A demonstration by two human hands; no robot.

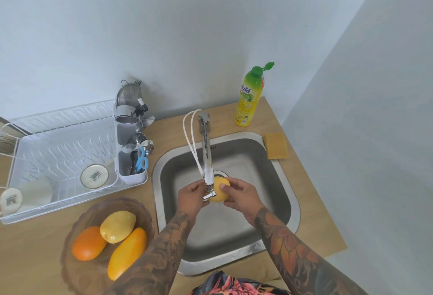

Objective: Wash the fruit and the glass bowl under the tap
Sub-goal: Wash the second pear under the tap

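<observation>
Now your right hand fingers clasp the yellow fruit under the tap at frame centre, while your left hand fingers curl against its left side.

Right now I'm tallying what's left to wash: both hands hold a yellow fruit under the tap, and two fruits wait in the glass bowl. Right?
Not quite: the head view shows three fruits in the glass bowl, not two. Both hands do hold a yellow fruit under the tap.
</observation>
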